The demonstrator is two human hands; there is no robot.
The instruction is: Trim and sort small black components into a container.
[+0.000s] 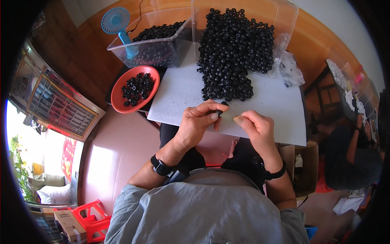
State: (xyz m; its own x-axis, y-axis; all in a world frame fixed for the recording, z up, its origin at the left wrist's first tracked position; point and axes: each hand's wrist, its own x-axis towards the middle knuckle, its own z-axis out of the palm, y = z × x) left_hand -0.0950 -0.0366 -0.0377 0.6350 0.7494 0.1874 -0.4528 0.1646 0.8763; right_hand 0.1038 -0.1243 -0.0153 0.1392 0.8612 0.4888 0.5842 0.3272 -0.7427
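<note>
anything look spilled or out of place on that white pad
Nothing looks damaged. The big pile of black round parts lies loose on the white foam pad, spreading out of the tipped clear bin behind it, more a heap than a spill. The orange bowl overhangs the pad's left edge.

Foam sheet (268, 101) on the table (308, 44); heap of round parts (233, 53) on its far half. Bowl (118, 101) of parts left of sheet. Bin (150, 51) behind bowl, fan (118, 24) at its left. Both hands (199, 122) (256, 130) over sheet's near edge.
</note>
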